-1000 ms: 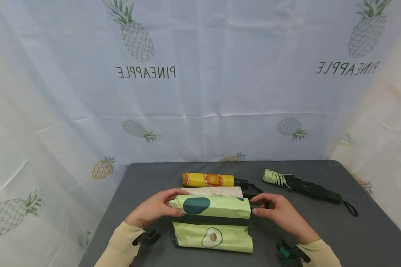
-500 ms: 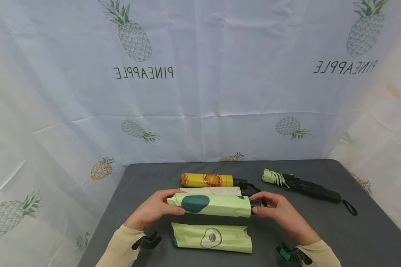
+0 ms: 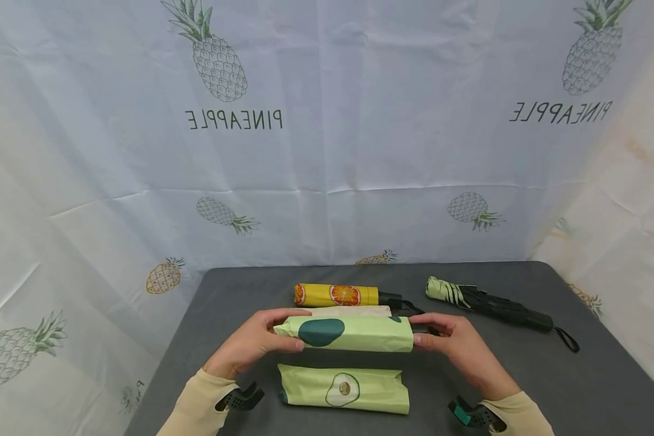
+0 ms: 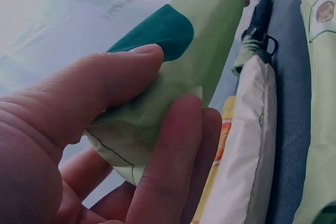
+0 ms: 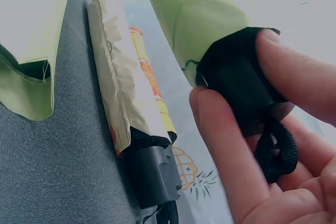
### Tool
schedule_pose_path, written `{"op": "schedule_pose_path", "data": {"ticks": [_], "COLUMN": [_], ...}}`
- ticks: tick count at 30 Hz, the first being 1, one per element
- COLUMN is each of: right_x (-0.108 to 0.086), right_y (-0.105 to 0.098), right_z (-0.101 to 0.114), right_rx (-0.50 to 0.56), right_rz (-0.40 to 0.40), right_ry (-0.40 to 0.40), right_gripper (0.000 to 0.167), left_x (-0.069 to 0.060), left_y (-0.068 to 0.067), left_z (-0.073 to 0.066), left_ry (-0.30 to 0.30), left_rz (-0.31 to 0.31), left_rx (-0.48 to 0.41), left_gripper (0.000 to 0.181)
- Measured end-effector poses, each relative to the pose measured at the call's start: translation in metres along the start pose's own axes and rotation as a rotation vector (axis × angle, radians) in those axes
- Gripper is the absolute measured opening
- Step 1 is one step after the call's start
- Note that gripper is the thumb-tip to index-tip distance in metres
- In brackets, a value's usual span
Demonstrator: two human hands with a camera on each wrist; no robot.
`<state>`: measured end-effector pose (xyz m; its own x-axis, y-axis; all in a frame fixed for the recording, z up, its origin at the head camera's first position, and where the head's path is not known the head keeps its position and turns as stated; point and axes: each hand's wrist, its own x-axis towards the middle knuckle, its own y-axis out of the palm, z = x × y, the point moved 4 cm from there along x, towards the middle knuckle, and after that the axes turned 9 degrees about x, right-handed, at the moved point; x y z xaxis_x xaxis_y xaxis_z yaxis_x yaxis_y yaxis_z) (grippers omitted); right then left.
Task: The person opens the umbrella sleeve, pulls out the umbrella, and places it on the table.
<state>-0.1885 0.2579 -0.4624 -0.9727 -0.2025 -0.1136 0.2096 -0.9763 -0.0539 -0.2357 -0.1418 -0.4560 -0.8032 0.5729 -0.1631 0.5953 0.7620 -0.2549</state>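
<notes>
A folded umbrella [image 3: 360, 334], wrapped in light green fabric with a dark green patch, is held level above the table. My left hand [image 3: 256, 340] grips its left end, thumb on the patch and fingers around the other side in the left wrist view. On its black handle [image 5: 236, 82], my right hand [image 3: 460, 342] has a pinching hold, and a wrist loop hangs among the fingers. Nearer me lies a flat light green umbrella cover [image 3: 373, 393] with an avocado print. Just behind the held umbrella, a cream umbrella [image 5: 118, 72] lies partly hidden in the head view.
At the back lies a yellow umbrella [image 3: 310, 295] with orange-slice prints. To the right, a black and light green folded umbrella [image 3: 490, 304] lies at an angle. A pineapple-print curtain [image 3: 327, 151] hangs behind the grey table [image 3: 234, 290].
The held umbrella has risen slightly and moved a little to the right relative to the table. Both hands keep their hold. The other umbrellas and the cover stay put.
</notes>
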Motion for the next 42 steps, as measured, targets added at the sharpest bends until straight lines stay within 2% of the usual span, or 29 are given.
{"op": "schedule_pose_path", "data": {"ticks": [11, 42], "right_x": [-0.001, -0.008], "right_y": [-0.005, -0.02], "right_z": [0.002, 0.013], "right_rx": [0.082, 0.081], "right_rz": [-0.02, -0.083], "right_ry": [-0.006, -0.039], "right_gripper": [0.054, 0.048], "left_x": [-0.003, -0.007], "left_y": [0.001, -0.001], "left_z": [-0.004, -0.009], "left_ry": [-0.003, -0.018], "left_rz": [0.006, 0.01], "left_rx": [-0.036, -0.077], "left_gripper": [0.067, 0.066]}}
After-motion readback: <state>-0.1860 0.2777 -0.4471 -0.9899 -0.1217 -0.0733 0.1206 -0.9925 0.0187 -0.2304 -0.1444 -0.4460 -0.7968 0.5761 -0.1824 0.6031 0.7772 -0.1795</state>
